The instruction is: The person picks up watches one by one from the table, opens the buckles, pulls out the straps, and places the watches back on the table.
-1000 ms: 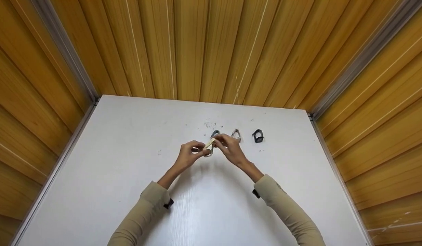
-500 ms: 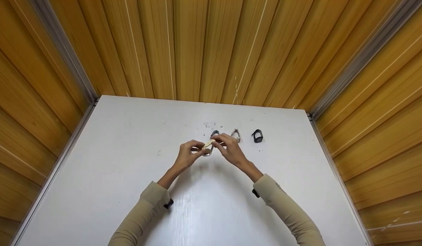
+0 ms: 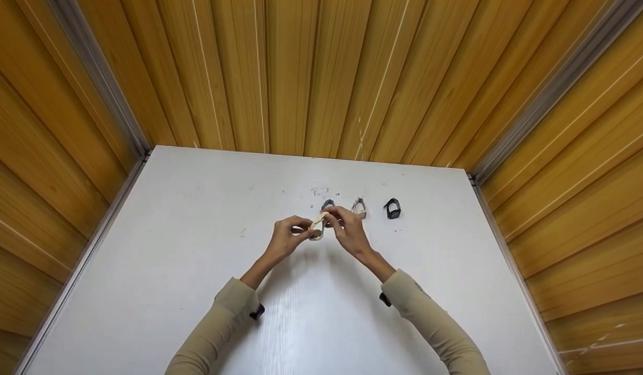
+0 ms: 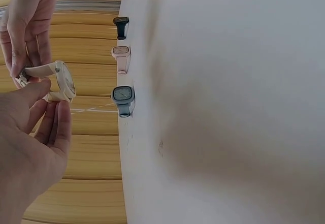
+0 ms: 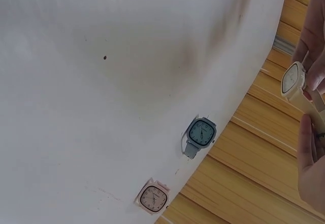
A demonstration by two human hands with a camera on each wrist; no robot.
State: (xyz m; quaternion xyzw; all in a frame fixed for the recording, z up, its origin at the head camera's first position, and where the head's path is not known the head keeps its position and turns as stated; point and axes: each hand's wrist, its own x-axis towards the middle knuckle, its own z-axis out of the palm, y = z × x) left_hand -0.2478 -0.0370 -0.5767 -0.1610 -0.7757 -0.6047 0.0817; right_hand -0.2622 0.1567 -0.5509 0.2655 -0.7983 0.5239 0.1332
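Note:
A cream wristwatch (image 3: 320, 219) is held above the table between both hands, its strap curved into a loop. My left hand (image 3: 287, 237) grips the watch close to its case (image 4: 66, 79), thumb and fingers on the band. At the strap's buckle end, my right hand (image 3: 351, 230) pinches the band; the fingers partly hide the buckle. Just beyond the hands stands a blue-grey watch (image 4: 123, 95), partly covered by the right hand in the head view. A pink watch (image 5: 153, 197) and a black watch (image 3: 393, 208) follow to its right.
The white table (image 3: 196, 219) has small dark marks near its far edge. Wood-patterned panels (image 3: 290, 78) enclose the back and both sides, with grey metal rails (image 3: 100, 78) at the corners.
My right hand and forearm have shifted slightly left and down, and the fingers have moved a little on the strap. The left hand stays nearly still; the standing watches have not moved.

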